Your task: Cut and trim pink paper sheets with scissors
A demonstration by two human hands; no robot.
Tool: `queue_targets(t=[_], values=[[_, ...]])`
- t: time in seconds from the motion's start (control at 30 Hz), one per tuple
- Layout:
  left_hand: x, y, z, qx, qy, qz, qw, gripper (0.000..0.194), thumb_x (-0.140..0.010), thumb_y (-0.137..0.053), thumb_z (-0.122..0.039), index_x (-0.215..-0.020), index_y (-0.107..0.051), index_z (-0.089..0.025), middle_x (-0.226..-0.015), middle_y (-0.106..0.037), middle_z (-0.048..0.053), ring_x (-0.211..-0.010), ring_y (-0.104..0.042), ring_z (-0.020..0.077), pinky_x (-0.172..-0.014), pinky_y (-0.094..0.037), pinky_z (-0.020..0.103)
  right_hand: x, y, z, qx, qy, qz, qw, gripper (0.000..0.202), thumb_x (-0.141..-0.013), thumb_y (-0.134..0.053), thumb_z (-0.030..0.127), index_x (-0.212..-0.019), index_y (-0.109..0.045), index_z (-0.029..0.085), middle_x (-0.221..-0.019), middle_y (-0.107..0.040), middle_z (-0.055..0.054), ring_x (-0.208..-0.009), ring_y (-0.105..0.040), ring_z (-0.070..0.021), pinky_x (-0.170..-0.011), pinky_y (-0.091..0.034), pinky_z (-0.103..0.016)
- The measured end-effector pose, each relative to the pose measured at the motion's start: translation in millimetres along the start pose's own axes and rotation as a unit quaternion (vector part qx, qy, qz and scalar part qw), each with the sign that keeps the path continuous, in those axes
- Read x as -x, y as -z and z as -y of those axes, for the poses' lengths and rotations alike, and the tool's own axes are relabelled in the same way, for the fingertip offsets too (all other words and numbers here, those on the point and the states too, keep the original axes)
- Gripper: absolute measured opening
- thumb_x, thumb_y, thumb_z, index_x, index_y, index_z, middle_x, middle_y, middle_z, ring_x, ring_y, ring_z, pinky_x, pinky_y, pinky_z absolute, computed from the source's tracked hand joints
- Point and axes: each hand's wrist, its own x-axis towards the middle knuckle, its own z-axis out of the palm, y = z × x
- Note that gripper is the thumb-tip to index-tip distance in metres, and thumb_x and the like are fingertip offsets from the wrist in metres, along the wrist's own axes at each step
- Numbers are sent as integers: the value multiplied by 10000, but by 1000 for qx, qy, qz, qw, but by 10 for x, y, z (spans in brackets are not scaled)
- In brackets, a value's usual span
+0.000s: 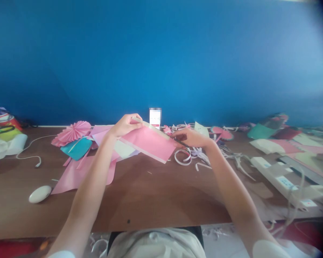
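Note:
A pink paper sheet (150, 143) with pale edges is held up above the brown table. My left hand (127, 125) pinches its upper left corner, where a pale strip runs along the top edge. At the sheet's right end, my right hand (187, 137) is closed around a thin dark tool, probably scissors, whose blade lies along the top edge. The tool's handle is mostly hidden by the fingers. Under and left of the sheet lie pink and lilac papers (83, 175).
Pink pleated fans (75, 132) and a teal piece (76, 147) lie at left, near a white mouse (40, 194). A phone (154, 117) stands at the back. Paper strips (183, 157), a power strip (282, 181) and more papers are at right.

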Motion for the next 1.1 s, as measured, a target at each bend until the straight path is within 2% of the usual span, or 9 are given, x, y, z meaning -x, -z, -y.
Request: queue_targets(t=[0.2, 0.33, 0.5, 0.6, 0.8, 0.97, 1.1], values=[[0, 15, 16, -17, 13, -6, 1000, 421, -746, -636, -578, -896, -618, -185, -911, -682, 51, -850, -609, 208, -743, -420, 292, -5, -3, -48, 26, -1, -6, 1000, 392, -808, -634, 409, -1118, -717, 184, -920, -705, -80, -675, -563, -149, -575, -418, -273], [18, 22, -8, -13, 28, -6, 1000, 417, -750, -636, -578, -896, -612, -187, -898, -685, 45, -822, -610, 203, -708, -405, 280, -14, -11, -27, 18, -5, 2, 1000, 410, -813, -614, 418, -1134, -708, 181, -813, -698, -58, -575, -524, -124, -509, -382, -257], [30, 19, -17, 1, 15, -11, 1000, 406, -762, -639, -564, -904, -627, -184, -858, -686, 37, -776, -614, 186, -703, -412, 285, -16, -27, 4, 17, -14, -8, 1000, 388, -806, -588, 368, -1110, -717, 165, -685, -652, -23, -525, -479, -104, -490, -354, -246], [24, 18, 17, 24, 14, -8, 1000, 394, -757, -659, -545, -894, -666, -176, -907, -700, 56, -823, -629, 198, -727, -431, 292, -20, -34, -5, 36, -12, -18, 999, 392, -804, -576, 345, -1120, -717, 162, -651, -629, -13, -516, -445, -95, -494, -336, -244], [10, -2, 36, 31, -3, 15, 999, 343, -742, -689, -501, -887, -737, -193, -996, -724, 72, -919, -645, 227, -795, -459, 314, -19, -59, 35, 67, 11, -40, 997, 394, -791, -598, 353, -1126, -722, 185, -754, -667, -36, -592, -489, -119, -536, -350, -248], [-16, -62, 27, 22, -24, 4, 999, 341, -733, -686, -506, -852, -738, -190, -951, -729, 69, -874, -648, 218, -776, -460, 312, -34, -99, 100, 91, 8, -66, 994, 375, -775, -622, 317, -1124, -719, 222, -951, -725, -63, -678, -576, -148, -597, -387, -260], [-32, -94, 44, 30, -31, -3, 999, 346, -717, -697, -507, -843, -730, -186, -921, -721, 62, -854, -640, 211, -775, -451, 312, -49, -108, 136, 99, 6, -78, 992, 379, -773, -613, 312, -1128, -711, 218, -977, -727, -58, -706, -595, -154, -630, -396, -261]])
